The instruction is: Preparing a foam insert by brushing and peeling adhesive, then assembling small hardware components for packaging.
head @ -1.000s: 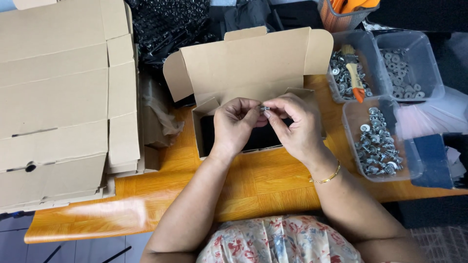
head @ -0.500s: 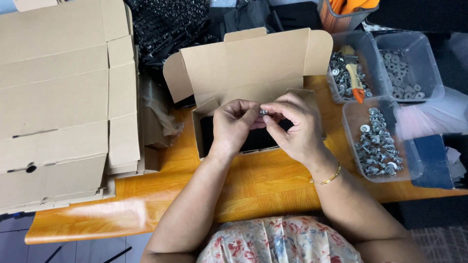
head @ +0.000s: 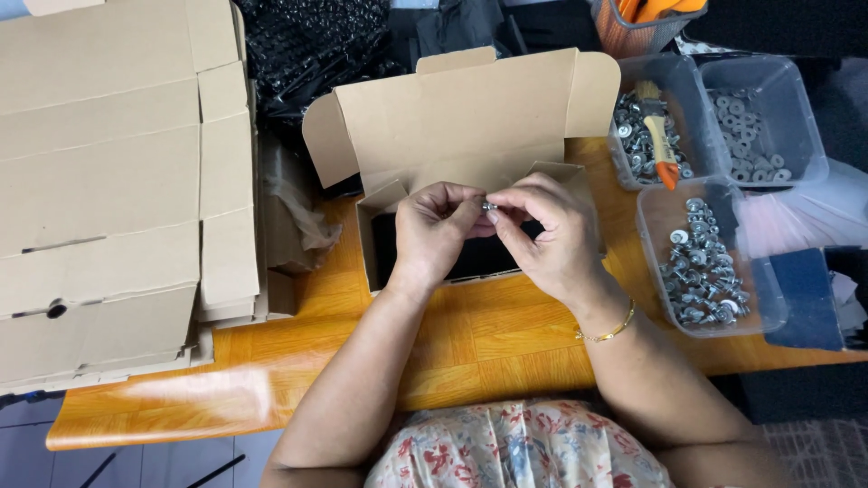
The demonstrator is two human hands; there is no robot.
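Observation:
My left hand (head: pixel 434 230) and my right hand (head: pixel 545 237) meet fingertip to fingertip over an open cardboard box (head: pixel 470 117). Between the fingertips sits a small silver metal fastener (head: pixel 489 207), pinched from both sides. The box has its lid flap standing up behind the hands, and a black item (head: pixel 470 258) lies inside it, mostly hidden by the hands. A thin gold bracelet (head: pixel 608 331) circles my right wrist.
Three clear plastic tubs of silver screws and washers (head: pixel 701 262) (head: pixel 644 136) (head: pixel 750 122) stand at the right, one holding an orange-handled brush (head: pixel 663 149). A stack of flat cardboard sheets (head: pixel 108 190) fills the left. Black bagged parts (head: pixel 307 45) lie behind. The orange wooden table (head: pixel 479 334) shows in front.
The hands have stayed over the box; the fingers have shifted slightly around the small fastener. Nothing else has moved.

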